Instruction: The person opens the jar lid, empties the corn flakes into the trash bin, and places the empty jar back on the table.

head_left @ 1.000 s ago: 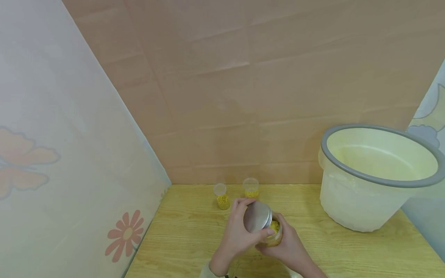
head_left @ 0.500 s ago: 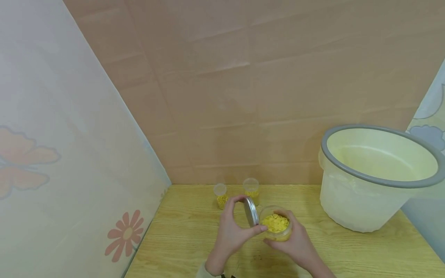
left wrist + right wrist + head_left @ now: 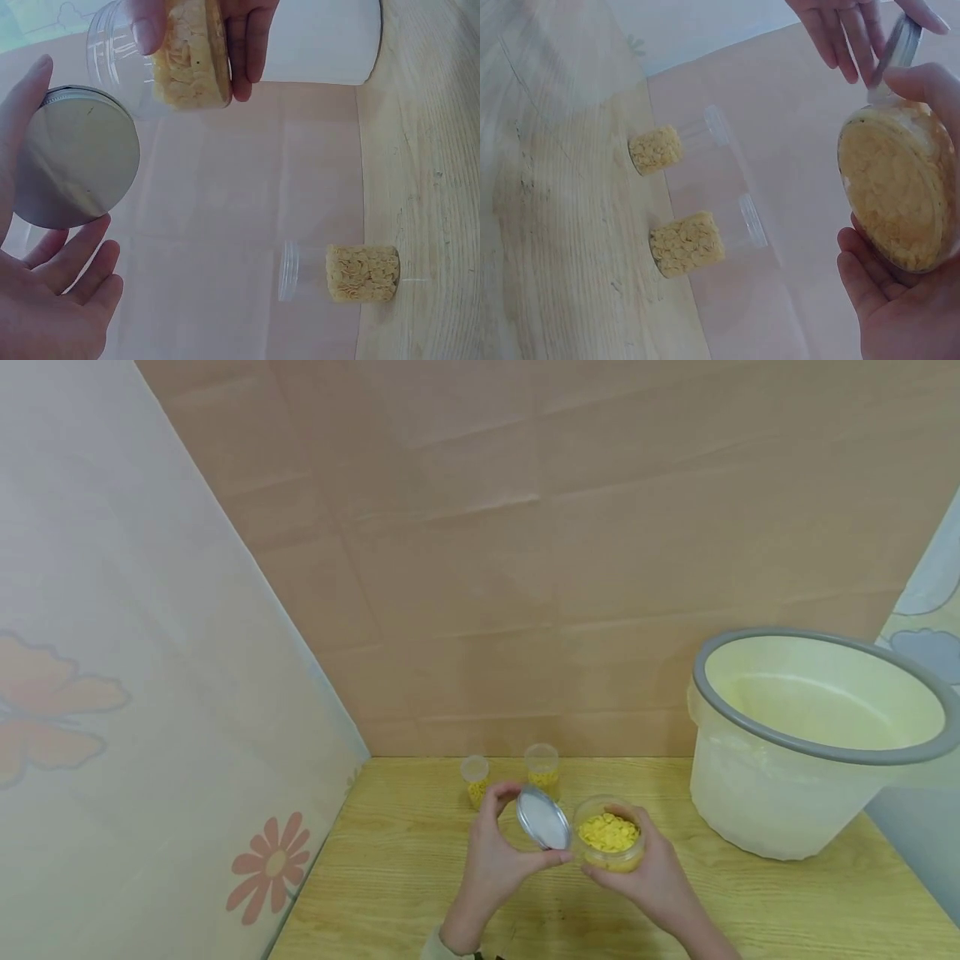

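My left hand (image 3: 491,864) pinches a silver metal lid (image 3: 543,818) by its edge, thumb on one side and fingers on the other. The lid is tilted, its pale inner face showing in the head view and its grey metal top (image 3: 79,161) in the left wrist view. My right hand (image 3: 651,872) grips a clear jar (image 3: 611,862) without a cover, partly filled with yellow flakes (image 3: 609,832). Lid and jar mouth are side by side. From the right wrist view the jar's base (image 3: 892,191) shows, held up off the table.
Two smaller clear jars, a narrow one (image 3: 477,791) and a wider one (image 3: 543,778), stand at the back of the wooden table (image 3: 397,860), each partly filled with yellow flakes. A large white bucket (image 3: 772,802) with a grey rim stands at the right.
The lid has come off the jar's mouth and turned so its inner face shows. My right hand has moved the jar to the right, away from the lid.
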Available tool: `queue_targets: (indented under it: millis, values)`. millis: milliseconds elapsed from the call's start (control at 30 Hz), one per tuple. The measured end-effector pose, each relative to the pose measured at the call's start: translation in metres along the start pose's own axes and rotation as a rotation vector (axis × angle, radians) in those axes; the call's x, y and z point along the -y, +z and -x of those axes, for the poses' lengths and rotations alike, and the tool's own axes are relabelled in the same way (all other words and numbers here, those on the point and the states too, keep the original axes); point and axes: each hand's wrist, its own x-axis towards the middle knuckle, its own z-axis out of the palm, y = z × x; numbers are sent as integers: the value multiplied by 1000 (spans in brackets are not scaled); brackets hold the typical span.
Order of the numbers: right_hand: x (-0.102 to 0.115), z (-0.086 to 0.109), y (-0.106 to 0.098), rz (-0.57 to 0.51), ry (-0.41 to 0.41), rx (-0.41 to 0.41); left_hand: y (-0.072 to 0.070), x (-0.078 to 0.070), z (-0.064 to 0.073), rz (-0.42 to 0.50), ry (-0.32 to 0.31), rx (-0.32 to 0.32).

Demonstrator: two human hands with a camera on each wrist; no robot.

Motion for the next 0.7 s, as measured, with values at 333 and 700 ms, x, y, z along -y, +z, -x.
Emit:
queue_targets:
  millis: [333,700]
  values:
    - [3,-4,-17,-9,19,-47,3,6,3,32,-6,-8]
    - [16,-11,-54,39,-126,-199,4,8,10,72,-88,-12]
